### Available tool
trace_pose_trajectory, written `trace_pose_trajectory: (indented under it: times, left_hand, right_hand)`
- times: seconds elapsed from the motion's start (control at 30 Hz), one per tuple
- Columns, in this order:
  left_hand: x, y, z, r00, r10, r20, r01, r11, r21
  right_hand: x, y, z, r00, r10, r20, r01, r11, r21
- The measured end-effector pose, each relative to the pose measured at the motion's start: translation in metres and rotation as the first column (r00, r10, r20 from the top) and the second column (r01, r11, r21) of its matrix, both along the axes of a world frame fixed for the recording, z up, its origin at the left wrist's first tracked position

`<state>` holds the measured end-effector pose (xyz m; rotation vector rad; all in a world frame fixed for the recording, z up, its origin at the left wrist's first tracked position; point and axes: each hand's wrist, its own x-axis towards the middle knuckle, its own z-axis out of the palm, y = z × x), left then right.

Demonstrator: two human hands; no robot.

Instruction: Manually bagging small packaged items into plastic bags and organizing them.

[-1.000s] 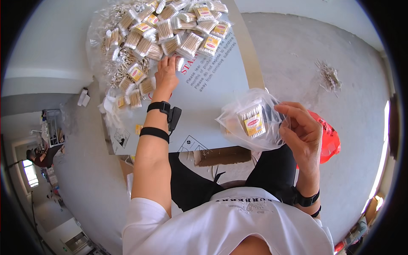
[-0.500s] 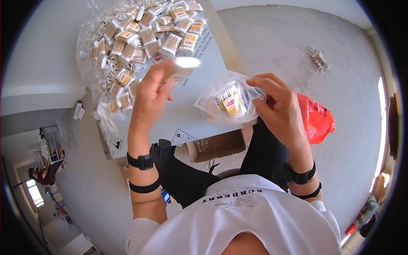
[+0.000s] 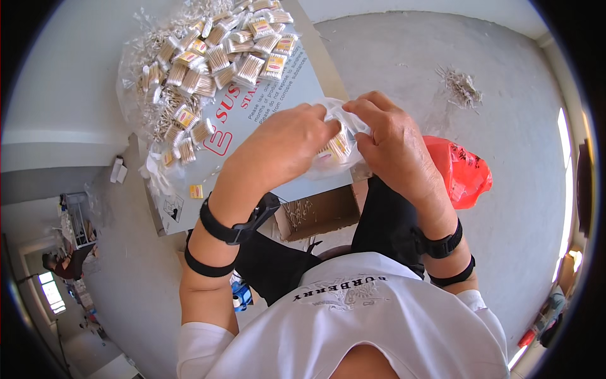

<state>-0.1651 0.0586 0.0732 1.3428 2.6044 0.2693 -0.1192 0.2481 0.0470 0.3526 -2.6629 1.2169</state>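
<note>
A clear plastic bag with packs of cotton swabs in it sits at the right side of the grey table board. My right hand pinches the bag's right rim between thumb and fingers. My left hand is at the bag's mouth with its fingers curled down, and the back of the hand hides what they hold. To the far left lies a big heap of small cotton swab packs, some with yellow labels, mixed with loose swabs on clear plastic.
A small yellow card lies near the board's front left corner. Below the board's front edge, an open cardboard box holds loose swabs. A red plastic bag is at my right, and scattered swabs lie on the floor beyond.
My left hand has moved right, from over the board with a swab pack in it, to the mouth of the clear bag. My right hand stays at the bag, slightly further left.
</note>
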Motion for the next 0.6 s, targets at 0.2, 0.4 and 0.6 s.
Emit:
trace_pose_trajectory:
  times: [0.2,0.4,0.6]
  left_hand:
    - [0.017,-0.033,-0.037,0.818,0.567,-0.101,-0.504,0.790,0.350]
    - [0.026,-0.035,-0.048,0.675,0.653,0.344,-0.737,0.566,0.370]
    - [0.034,-0.024,-0.045,0.731,0.625,0.276,-0.641,0.489,0.592]
  right_hand:
    - [0.002,-0.010,0.031,0.970,0.097,-0.225,-0.083,0.994,0.070]
    - [-0.027,-0.045,0.009,0.859,0.462,0.222,-0.508,0.713,0.484]
    - [-0.049,-0.048,-0.021,0.836,0.344,0.429,-0.541,0.649,0.535]
